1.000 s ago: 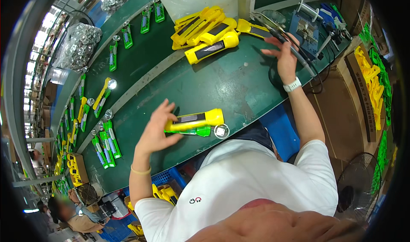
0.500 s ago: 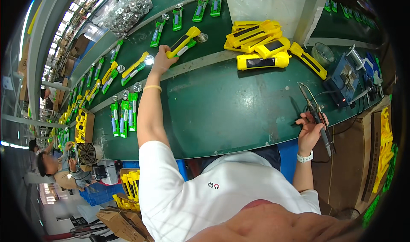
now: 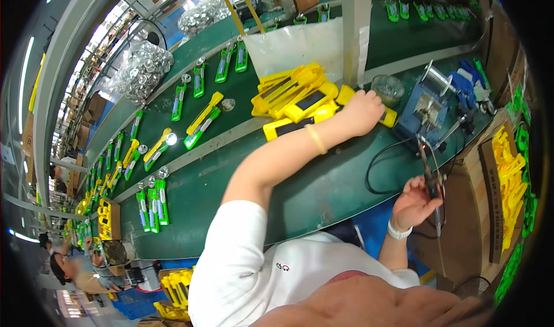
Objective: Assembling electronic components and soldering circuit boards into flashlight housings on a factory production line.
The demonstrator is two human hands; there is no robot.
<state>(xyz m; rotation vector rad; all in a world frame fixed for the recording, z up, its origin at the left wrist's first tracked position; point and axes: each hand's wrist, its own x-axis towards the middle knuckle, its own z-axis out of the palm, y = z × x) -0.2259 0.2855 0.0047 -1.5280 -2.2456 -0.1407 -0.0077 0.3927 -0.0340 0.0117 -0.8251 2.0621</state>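
Note:
My left hand (image 3: 363,114) reaches across to the right end of the pile, its fingers curled down over the middle of a single yellow plastic housing (image 3: 389,118). Both ends of that housing stick out from under the hand; the fingertips are partly hidden. Beside it lie several stacked yellow housings (image 3: 311,100) with dark panels. In my right hand (image 3: 411,204), near the bench's front edge, is a soldering iron (image 3: 430,182), tip pointing up and away. On the line to the left, another yellow housing (image 3: 204,113) rests alongside a green housing (image 3: 202,129).
A blue soldering machine with a wire spool (image 3: 424,105) stands at the right, next to a glass bowl (image 3: 388,88). Three green housings (image 3: 152,204) lie at the left of the green bench (image 3: 311,194). Boxes of yellow parts (image 3: 508,182) flank the right side. A co-worker (image 3: 75,269) sits far left.
My left hand has let go of the yellow housing on the line and moved right to the one beside the pile. The view has shifted; my right hand keeps the soldering iron.

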